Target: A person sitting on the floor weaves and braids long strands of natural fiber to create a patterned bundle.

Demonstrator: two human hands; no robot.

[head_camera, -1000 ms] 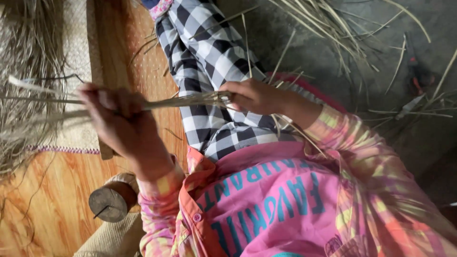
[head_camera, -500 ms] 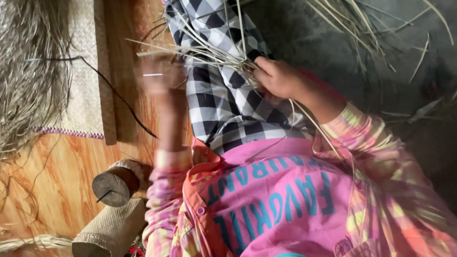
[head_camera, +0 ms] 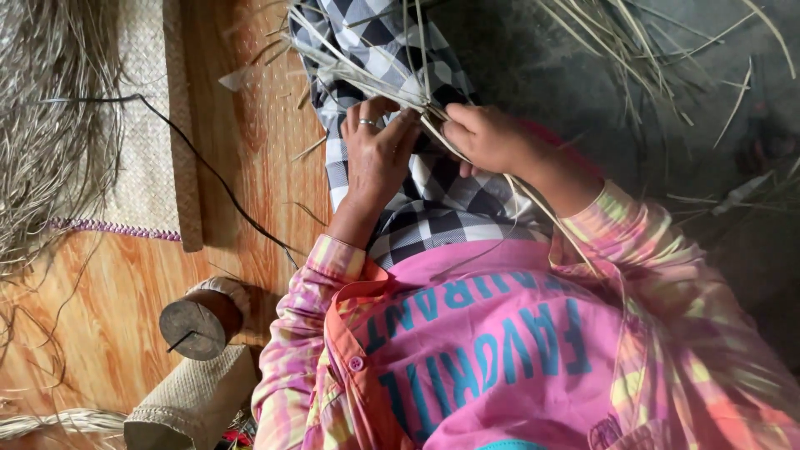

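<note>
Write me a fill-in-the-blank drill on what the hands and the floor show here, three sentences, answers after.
1. Both hands, left hand and right hand, grip a bundle of dry ____ strips.
2. The left hand wears a ____ on one finger.
3. The thread spool stands on the ____ floor, beside a rolled woven mat.

Missing words: straw; ring; wooden
</note>
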